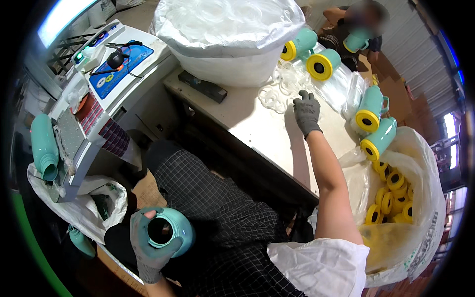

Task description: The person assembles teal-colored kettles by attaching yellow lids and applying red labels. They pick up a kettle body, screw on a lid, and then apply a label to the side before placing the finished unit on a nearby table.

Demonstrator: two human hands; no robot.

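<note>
My left hand (146,250), in a grey glove, is wrapped round a teal bottle (185,232) above my lap. The bottle has no lid, and its threaded mouth faces up. Stretched out over the white table (262,136), my right hand (308,113), gloved in dark grey, has its fingers apart and nothing visible in them. Just beyond its fingertips lies a loose pile of clear white rings (272,98). Teal mugs with yellow bases, such as this handled one (367,106), lie along the table's right side.
A large white sack (225,62) full of clear rings stands at the back. On the right, a plastic bag (425,173) holds several yellow round parts (396,180). Another teal bottle (44,143) lies by the machine (111,74) on the left. A co-worker (366,24) sits at the far right.
</note>
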